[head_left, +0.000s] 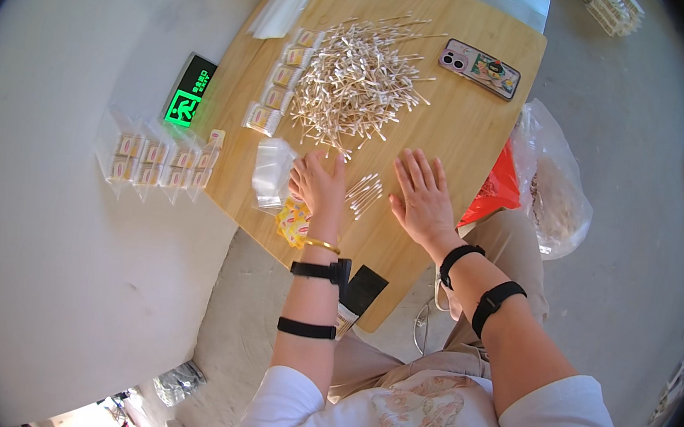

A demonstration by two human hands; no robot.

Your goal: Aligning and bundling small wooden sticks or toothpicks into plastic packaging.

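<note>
A large heap of double-ended cotton swabs [356, 77] covers the middle of the wooden table [426, 131]. Between my hands lies a small, roughly aligned group of cotton swabs [364, 196]. My left hand [319, 182] is at the near edge of the heap, thumb and fingers apart, with no object visible in it. Just left of it is a stack of clear plastic bags [272, 174]. Yellow printed cards [292, 222] lie partly under my left wrist. My right hand [424, 205] rests palm down on the wood, fingers stretched out, right of the small group.
Filled clear packets [277, 97] line the heap's left side, with clear plastic sheets [285, 7] beyond. A phone [480, 70] lies far right. Hanging packets [164, 163] and a green exit sign [191, 91] are at the left wall. Red [496, 188] and clear bags [556, 194] stand right.
</note>
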